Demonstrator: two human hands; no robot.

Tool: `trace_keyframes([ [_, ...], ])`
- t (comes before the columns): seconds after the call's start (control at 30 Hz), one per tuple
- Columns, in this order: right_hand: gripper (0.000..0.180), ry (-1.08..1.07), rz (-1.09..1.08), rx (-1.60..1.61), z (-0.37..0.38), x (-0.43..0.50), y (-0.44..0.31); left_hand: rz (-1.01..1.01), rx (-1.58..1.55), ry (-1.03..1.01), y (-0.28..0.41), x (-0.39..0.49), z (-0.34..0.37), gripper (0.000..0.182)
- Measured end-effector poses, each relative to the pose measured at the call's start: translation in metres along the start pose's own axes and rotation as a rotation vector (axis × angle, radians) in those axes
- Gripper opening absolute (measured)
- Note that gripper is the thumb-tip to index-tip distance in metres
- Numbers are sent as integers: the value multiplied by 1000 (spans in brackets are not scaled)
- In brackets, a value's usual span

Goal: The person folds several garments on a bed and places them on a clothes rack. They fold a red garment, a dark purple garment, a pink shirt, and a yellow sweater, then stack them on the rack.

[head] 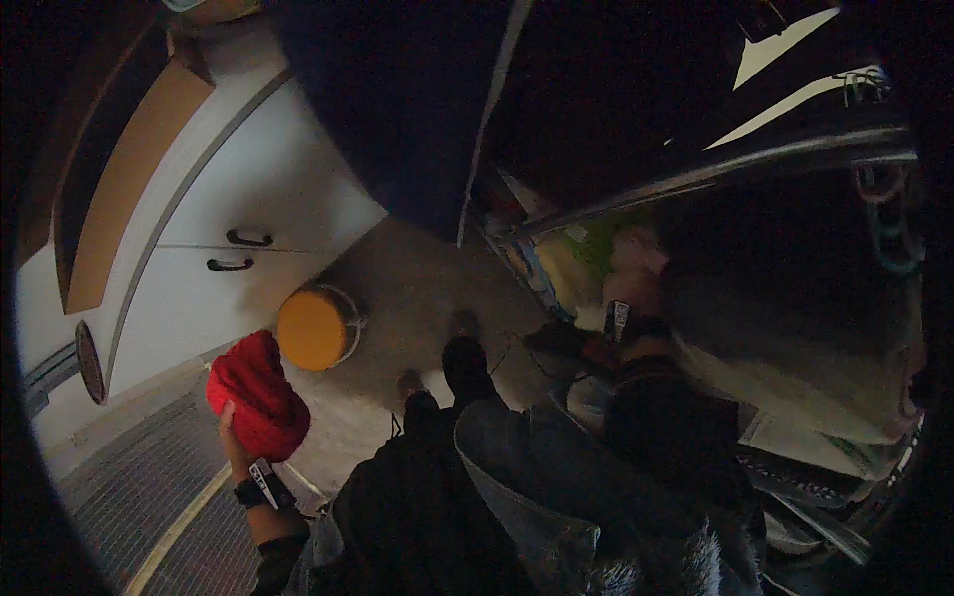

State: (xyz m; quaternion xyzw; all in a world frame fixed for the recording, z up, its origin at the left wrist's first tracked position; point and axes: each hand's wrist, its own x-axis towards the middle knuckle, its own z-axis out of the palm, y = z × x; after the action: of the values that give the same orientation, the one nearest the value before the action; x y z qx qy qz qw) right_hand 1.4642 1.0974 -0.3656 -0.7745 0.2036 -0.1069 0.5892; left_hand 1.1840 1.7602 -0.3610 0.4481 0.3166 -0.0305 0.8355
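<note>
My left hand (229, 432) holds a bunched red textile (261, 395), which looks knitted, at the lower left. A device is strapped to that wrist. To the upper right of the textile stands a round orange-topped container (313, 330) with a pale rim, on the floor near a white cabinet (223, 194). My right hand (632, 287) reaches out at the right of centre, blurred and in shadow, beside green fabric-like material (592, 246) and yellowish material (560, 264). Whether it grips anything cannot be told. A similar device is on its wrist.
The cabinet has two dark handles (250, 238). A ribbed mat (149, 506) with pale stripes lies at the lower left. My feet are on the floor (402, 290) at centre. A dark rack-like frame with a metal rail (745, 167) and hanging hooks or loops is at the right.
</note>
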Motion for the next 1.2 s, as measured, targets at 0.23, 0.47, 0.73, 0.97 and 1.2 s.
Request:
trace_keyframes([
  [0.23,43,38,18,-108,15,13,38,-1,34,73,8,11,32,56],
  [0.47,47,63,39,-152,31,9,76,-40,66,214,7,4,18,56],
  [0.73,51,91,9,-171,38,17,89,10,64,187,4,-22,11,54],
  [0.97,54,96,5,-178,41,17,90,-6,127,344,10,-46,26,60],
  [1.2,57,213,-85,-186,60,-5,86,-10,102,244,22,-55,49,58],
])
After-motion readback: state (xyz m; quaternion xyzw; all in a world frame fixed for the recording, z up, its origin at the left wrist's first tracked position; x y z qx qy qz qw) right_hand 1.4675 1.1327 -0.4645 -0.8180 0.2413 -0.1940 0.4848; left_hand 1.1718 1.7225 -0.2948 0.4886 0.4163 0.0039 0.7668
